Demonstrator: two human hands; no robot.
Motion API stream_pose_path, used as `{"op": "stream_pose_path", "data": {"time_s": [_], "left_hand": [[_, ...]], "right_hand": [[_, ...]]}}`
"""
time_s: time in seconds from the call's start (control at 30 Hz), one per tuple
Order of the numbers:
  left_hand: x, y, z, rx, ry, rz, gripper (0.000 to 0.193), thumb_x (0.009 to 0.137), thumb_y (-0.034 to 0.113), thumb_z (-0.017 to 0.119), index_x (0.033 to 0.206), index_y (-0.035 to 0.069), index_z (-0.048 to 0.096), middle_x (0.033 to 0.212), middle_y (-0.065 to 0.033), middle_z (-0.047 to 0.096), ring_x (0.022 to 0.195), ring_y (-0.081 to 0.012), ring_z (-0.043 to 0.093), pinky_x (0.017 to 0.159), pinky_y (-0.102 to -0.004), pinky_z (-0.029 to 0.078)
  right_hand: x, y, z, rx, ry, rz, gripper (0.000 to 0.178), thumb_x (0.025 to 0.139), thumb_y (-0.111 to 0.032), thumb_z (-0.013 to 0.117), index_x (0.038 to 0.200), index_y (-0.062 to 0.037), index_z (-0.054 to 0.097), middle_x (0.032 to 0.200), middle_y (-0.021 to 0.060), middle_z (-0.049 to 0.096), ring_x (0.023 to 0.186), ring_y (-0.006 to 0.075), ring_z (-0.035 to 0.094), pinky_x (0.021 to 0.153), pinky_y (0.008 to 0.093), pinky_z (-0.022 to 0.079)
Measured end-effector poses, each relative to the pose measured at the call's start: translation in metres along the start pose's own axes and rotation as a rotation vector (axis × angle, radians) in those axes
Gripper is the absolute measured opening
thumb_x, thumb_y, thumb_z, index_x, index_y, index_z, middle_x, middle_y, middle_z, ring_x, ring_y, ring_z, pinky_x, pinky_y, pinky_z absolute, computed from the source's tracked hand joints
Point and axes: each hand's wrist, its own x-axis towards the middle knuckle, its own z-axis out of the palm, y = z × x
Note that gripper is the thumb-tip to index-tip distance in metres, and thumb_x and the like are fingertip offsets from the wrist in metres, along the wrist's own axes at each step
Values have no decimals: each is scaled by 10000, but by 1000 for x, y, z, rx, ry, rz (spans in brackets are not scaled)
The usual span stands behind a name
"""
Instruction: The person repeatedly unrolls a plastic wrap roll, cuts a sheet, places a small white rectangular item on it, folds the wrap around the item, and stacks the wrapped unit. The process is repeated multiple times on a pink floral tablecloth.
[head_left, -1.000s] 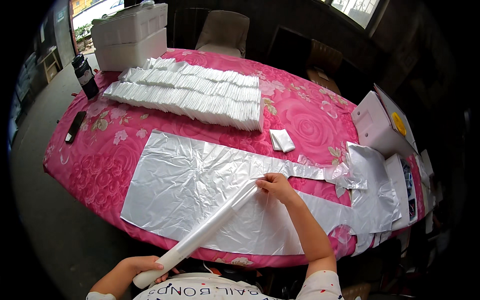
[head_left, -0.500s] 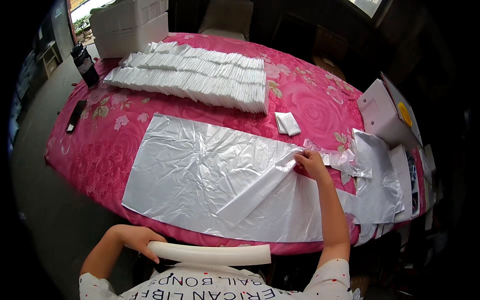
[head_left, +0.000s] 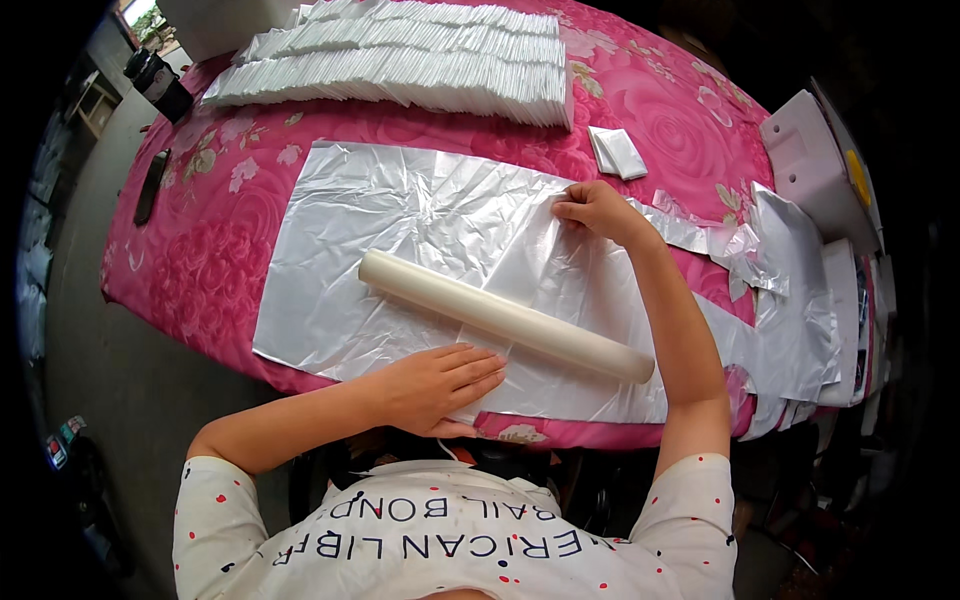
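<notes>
A wide silvery-white plastic sheet (head_left: 330, 250), creased all over, lies across the near side of the table. My right hand (head_left: 598, 212) pinches a folded strip of it at the sheet's far edge. Flat on the sheet's near edge rests my left hand (head_left: 435, 388), fingers stretched out and holding nothing. A long off-white tube (head_left: 505, 315) lies slantwise on the sheet between my hands, its left end farther away. It hides part of the folded strip.
Rows of stacked folded white packets (head_left: 420, 75) stand at the back. Two loose packets (head_left: 618, 153) lie beyond my right hand. More plastic sheeting (head_left: 790, 290) and a white foam box (head_left: 815, 160) are at right; a black bottle (head_left: 158, 85) and a dark phone-like object (head_left: 151, 187) at left.
The tube has gone from my left hand at the table's front onto the sheet. My left hand has moved right and flattened on the near edge. My right hand still pinches the strip.
</notes>
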Motion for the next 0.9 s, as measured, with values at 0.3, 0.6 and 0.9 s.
{"op": "stream_pose_path", "data": {"time_s": [0.3, 0.6, 0.9], "left_hand": [[-5, 29, 37, 102, -142, -145, 810, 846, 576, 405, 1380, -23, 296, 1470, -191, 224, 1384, -295, 173, 1114, -425, 143], [-2, 42, 43, 149, -123, -163, 773, 832, 568, 447, 1383, 39, 327, 1464, -183, 250, 1379, -301, 193, 1105, -446, 146], [-10, 32, 33, 30, -163, -135, 744, 828, 437, 511, 1400, 23, 276, 1489, -147, 205, 1391, -259, 167, 1119, -420, 138]], "right_hand": [[-59, -22, 46, 53, 280, -228, 373, 862, -232, 608, 1161, -13, 563, 1073, 103, 604, 936, 183, 587, 755, 300, 479], [-153, 15, 96, -675, 554, -286, 573, 741, -56, 657, 1286, -128, 494, 1110, 96, 569, 930, 300, 551, 813, 391, 452], [-181, 27, 56, -597, 606, -238, 525, 752, -56, 637, 1262, -99, 519, 1111, 107, 581, 957, 289, 552, 848, 371, 438]]}}
